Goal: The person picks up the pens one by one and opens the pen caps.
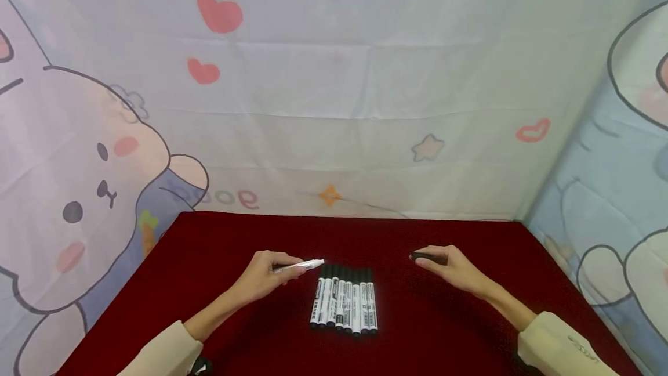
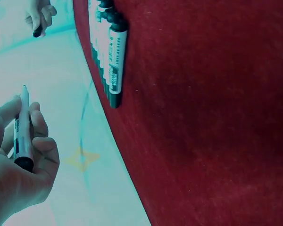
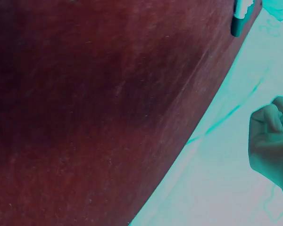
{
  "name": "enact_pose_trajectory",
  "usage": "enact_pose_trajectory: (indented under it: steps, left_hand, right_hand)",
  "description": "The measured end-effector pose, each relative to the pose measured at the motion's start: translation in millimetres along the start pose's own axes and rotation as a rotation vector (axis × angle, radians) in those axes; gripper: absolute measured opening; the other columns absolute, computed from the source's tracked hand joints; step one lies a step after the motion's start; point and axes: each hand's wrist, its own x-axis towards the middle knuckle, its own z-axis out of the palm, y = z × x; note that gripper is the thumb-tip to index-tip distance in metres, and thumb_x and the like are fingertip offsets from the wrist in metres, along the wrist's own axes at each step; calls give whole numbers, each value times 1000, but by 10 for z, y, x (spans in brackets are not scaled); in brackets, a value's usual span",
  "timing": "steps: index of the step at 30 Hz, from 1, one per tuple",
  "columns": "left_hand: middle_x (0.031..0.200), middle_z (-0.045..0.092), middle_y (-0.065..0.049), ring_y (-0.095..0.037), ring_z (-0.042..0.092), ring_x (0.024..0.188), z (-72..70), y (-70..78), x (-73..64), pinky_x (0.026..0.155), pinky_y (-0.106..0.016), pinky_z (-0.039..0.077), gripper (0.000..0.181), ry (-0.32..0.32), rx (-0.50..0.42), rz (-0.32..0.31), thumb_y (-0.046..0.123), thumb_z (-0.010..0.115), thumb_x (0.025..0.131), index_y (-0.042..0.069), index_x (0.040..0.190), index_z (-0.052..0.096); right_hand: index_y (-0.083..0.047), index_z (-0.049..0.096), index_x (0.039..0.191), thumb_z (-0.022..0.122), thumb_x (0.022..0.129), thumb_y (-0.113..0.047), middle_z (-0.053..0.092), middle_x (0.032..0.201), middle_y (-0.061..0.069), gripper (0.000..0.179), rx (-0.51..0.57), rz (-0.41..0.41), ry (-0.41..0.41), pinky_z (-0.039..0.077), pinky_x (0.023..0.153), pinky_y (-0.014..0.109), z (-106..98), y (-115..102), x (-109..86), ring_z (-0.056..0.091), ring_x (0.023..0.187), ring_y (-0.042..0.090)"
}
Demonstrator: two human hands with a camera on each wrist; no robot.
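My left hand (image 1: 261, 277) holds a white marker (image 1: 309, 264) between thumb and fingers, its bare tip pointing to the right. In the left wrist view the marker (image 2: 23, 134) shows its pale tip uppermost and a black end by the palm. Off to the right, my right hand (image 1: 454, 270) pinches a small black marker cap (image 1: 420, 256) above the red cloth. The right wrist view catches that hand (image 3: 269, 143) with curled fingers at the edge; the cap is hidden there. Between the hands lies a row of several capped markers (image 1: 347, 300), side by side, black caps away from me.
Dark red cloth (image 1: 443, 329) covers the table. Behind it hangs a pale printed curtain (image 1: 365, 86) with hearts and cartoon animals, which also runs down both sides. A small dark object (image 1: 200, 366) shows beside the left sleeve.
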Motion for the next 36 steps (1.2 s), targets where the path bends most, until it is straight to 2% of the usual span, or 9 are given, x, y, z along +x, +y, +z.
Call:
enact_pose_trajectory:
  steps: [2,5,9,13,16,20,25,30,36]
  left_hand:
    - [93,77,-11,-3,53,65,-34,-31,-11,58,-19,46,24,-33,-16,-22,21,74,94,3,110,79]
    - [99,77,-11,-1,50,65,16,-37,7,57,-19,44,24,-46,-8,-26,19,73,95,4,113,78]
    - [98,74,-14,-3,50,64,94,-30,13,55,-19,43,25,-51,-1,-24,9,69,95,3,118,75]
    - [97,77,-14,-8,62,73,99,-26,13,62,-22,52,26,-38,0,-9,7,71,93,4,119,73]
    - [93,77,-10,-10,67,77,88,-38,18,66,-25,54,25,-17,2,-23,8,74,91,4,116,73]
    - [94,76,-10,-11,68,75,74,-70,42,65,-23,54,27,-2,-11,-59,8,76,90,2,115,71]
    - [95,74,-15,-10,67,74,59,-133,92,62,-22,56,28,26,-42,-93,6,76,90,-1,116,69]
    - [98,73,-17,-12,67,75,56,-198,113,62,-21,56,31,54,-43,-130,8,77,90,-2,118,68]
    - [101,73,-18,-17,68,76,63,-257,132,64,-35,61,34,106,-61,-193,11,79,90,-1,120,68]
  right_hand:
    - [2,64,131,57,105,-15,66,119,27,32,30,52,-42,49,65,21,-47,35,-28,53,76,1]
    - [-1,60,137,54,107,-20,61,101,16,36,60,89,-105,45,59,22,8,23,5,45,66,2]
    - [1,59,138,53,107,-19,63,101,15,37,62,79,-152,49,63,22,111,5,15,51,71,5]
    - [-3,65,132,58,105,-16,66,116,19,31,7,24,-126,52,73,23,129,9,-2,57,85,8]
    - [-9,69,129,62,103,-16,65,110,9,28,-24,5,-86,48,74,21,108,4,-16,53,88,6]
    - [-10,69,127,64,101,-15,62,103,3,27,-21,-5,-64,45,70,23,68,2,-33,49,85,6]
    - [-9,68,128,64,101,-15,63,105,6,28,-7,15,-70,44,68,23,41,42,-36,49,83,6]
    - [-8,67,128,63,102,-17,67,109,9,28,-11,56,-82,48,73,22,38,70,-49,54,87,7]
    - [-6,66,129,65,101,-22,67,118,12,32,-36,98,-84,51,84,22,47,80,-87,59,97,6]
